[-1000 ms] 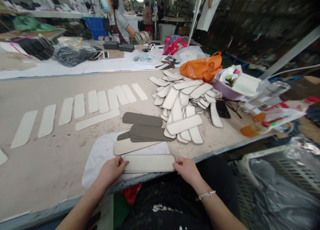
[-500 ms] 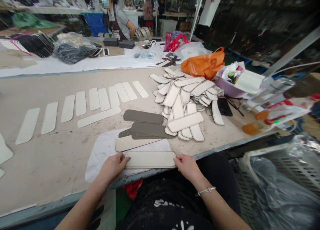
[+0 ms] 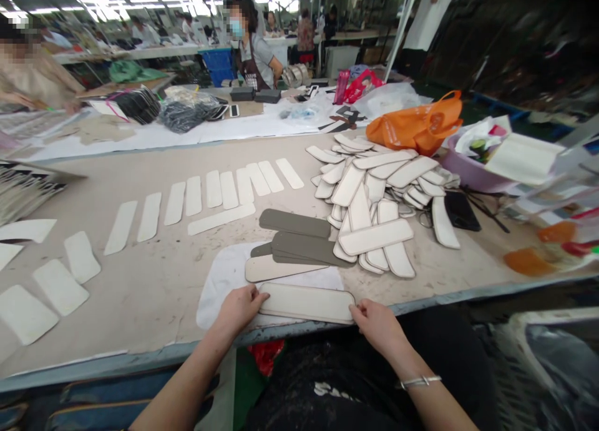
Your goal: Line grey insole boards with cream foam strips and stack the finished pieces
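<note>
Left hand (image 3: 238, 307) and right hand (image 3: 378, 324) pinch opposite ends of a cream strip (image 3: 306, 302), lying flat on a white sheet (image 3: 219, 281) at the table's (image 3: 154, 287) near edge. Just beyond: grey strips (image 3: 299, 234). Farther right: heap of cream strips (image 3: 374, 194); behind it, orange bag (image 3: 416, 128)

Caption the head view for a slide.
Left hand and right hand press the ends of a cream strip on white cloth.
</note>
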{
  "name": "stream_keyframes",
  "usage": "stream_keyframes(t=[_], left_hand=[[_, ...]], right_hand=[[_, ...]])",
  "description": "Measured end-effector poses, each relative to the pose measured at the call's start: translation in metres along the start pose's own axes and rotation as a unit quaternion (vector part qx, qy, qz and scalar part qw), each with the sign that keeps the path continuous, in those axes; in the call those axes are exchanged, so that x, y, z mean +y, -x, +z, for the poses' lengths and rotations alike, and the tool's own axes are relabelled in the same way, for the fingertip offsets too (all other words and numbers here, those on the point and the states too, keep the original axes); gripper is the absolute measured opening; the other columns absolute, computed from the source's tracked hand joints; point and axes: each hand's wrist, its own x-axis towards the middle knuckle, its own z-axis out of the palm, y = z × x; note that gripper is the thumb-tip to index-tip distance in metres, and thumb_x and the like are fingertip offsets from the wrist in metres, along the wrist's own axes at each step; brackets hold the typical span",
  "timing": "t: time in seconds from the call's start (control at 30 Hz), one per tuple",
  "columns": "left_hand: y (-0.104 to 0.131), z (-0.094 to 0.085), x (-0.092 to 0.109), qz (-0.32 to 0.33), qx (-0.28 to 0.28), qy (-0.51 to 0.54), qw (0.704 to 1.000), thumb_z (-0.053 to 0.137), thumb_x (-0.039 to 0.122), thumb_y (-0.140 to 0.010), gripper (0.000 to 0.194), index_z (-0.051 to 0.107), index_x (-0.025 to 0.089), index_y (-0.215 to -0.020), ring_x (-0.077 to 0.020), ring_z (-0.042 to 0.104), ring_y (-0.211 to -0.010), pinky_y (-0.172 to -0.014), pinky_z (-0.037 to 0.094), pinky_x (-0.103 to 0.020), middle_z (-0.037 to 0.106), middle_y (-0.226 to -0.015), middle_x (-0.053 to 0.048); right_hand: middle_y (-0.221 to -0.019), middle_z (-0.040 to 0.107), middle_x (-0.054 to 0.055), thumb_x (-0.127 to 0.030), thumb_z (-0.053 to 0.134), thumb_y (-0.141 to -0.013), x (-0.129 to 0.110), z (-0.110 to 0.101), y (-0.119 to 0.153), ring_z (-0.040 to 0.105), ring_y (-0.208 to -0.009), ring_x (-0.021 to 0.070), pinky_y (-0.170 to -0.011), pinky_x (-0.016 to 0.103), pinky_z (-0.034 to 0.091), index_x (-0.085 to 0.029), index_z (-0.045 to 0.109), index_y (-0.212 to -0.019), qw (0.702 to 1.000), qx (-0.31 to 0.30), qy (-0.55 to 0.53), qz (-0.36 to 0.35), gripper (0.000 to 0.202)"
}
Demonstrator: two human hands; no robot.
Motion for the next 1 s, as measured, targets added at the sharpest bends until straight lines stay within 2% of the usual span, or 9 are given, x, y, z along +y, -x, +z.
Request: stream_keyframes(t=[0.3,0.47,0.73,1.0], left_hand=[[0.001,-0.008,0.000,0.020,-0.037,0.004,0.999,0.048,0.037,-0.080,0.023,0.054,0.019,-0.069,-0.0167,0.058,-0.067,-0.059,0.033,-0.024,0.063,-0.067,-0.003],[-0.001,-0.009,-0.001,0.021,-0.041,0.022,0.999,0.049,0.039,-0.077,0.023,0.052,0.019,-0.067,-0.0167,0.057,-0.064,-0.057,0.032,-0.024,0.061,-0.064,-0.002],[-0.006,-0.002,-0.006,0.026,-0.057,0.016,0.998,0.043,0.044,-0.079,0.026,0.049,0.020,-0.067,-0.0170,0.057,-0.060,-0.057,0.033,-0.025,0.059,-0.058,0.000],[-0.006,-0.003,-0.006,0.018,-0.053,0.027,0.998,0.045,0.043,-0.078,0.025,0.049,0.021,-0.067,-0.0170,0.058,-0.061,-0.057,0.034,-0.024,0.060,-0.057,0.000]], right_hand=[[-0.064,0.063,0.004,-0.045,0.040,-0.085,-0.001,-0.002,0.001,0.057,-0.059,0.0155,-0.055,0.023,0.033,-0.019,0.057,-0.066,1.000,-0.009,0.013,0.006,0.037],[-0.067,0.064,0.005,-0.044,0.038,-0.086,-0.003,-0.004,0.002,0.057,-0.059,0.0157,-0.055,0.024,0.034,-0.019,0.058,-0.070,0.999,-0.001,0.033,0.001,0.036],[-0.076,0.067,0.008,-0.042,0.036,-0.088,-0.013,-0.010,0.008,0.061,-0.072,0.0184,-0.061,0.025,0.036,-0.017,0.061,-0.077,0.997,0.011,0.073,0.022,0.037],[-0.077,0.067,0.009,-0.040,0.034,-0.088,-0.015,-0.011,0.008,0.062,-0.075,0.0207,-0.061,0.027,0.037,-0.017,0.060,-0.077,0.996,0.010,0.082,0.015,0.036]])
